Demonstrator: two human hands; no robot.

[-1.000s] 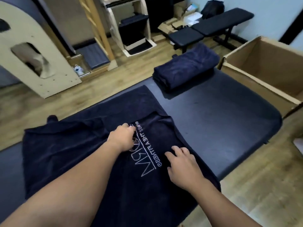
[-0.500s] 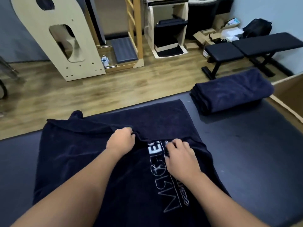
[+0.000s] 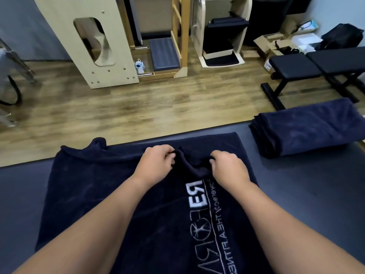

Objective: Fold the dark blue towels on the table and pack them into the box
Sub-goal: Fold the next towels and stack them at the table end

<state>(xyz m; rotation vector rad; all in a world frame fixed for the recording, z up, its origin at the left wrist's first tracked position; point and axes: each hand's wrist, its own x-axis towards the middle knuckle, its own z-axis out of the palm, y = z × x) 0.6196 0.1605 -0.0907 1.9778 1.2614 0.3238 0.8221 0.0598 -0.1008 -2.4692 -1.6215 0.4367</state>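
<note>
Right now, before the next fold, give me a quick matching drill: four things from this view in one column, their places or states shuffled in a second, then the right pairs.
Things:
1. left hand
2. folded towel
3. spread towel
4. bench

Places or states:
A. stands on the wooden floor beyond the table
B. lies flat under both forearms, logo showing
C. grips a raised edge of cloth, beside the right hand
D. sits on the table at far right, untouched

Pairs: 1-C, 2-D, 3-B, 4-A

Two bare forearms, left hand [image 3: 156, 162], right hand [image 3: 229, 167], no sleeves visible
</note>
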